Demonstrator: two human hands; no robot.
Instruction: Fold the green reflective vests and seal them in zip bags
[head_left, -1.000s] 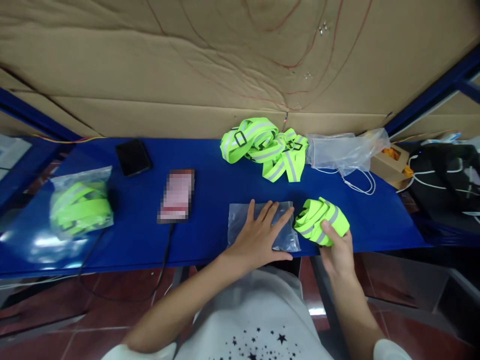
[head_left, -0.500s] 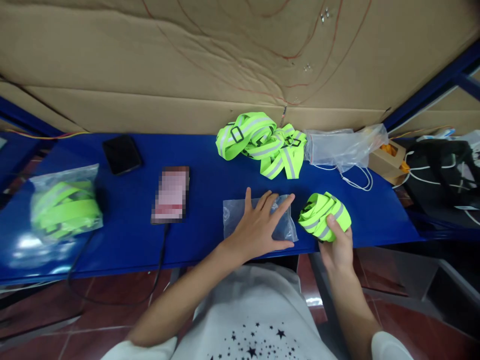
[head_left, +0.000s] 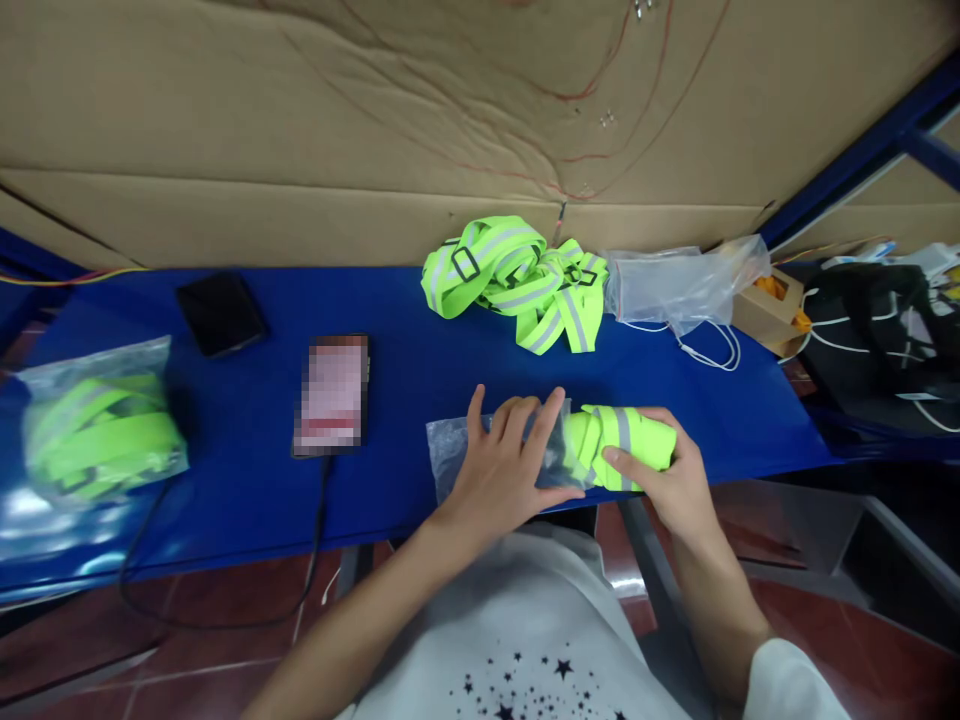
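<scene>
Neon-yellow strap bundle point(head_left: 634, 440) in R hand point(head_left: 681, 482), thumb on near face, fingers closed round it; bundle's L end at R edge of clear bag point(head_left: 445, 450), looks partly under film. L hand point(head_left: 496, 475) over bag, fingers spread wide, hiding bag's middle. All at front of blue table point(head_left: 397, 490). Behind: loose strap pile point(head_left: 517, 270); more plastic bags point(head_left: 660, 290) to its R, then small carton point(head_left: 754, 312). To L: phone point(head_left: 331, 395), screen blurred, w/ black cable point(head_left: 322, 500) over front edge; dark flat device point(head_left: 221, 313); filled strap bag point(head_left: 105, 430) far L.
</scene>
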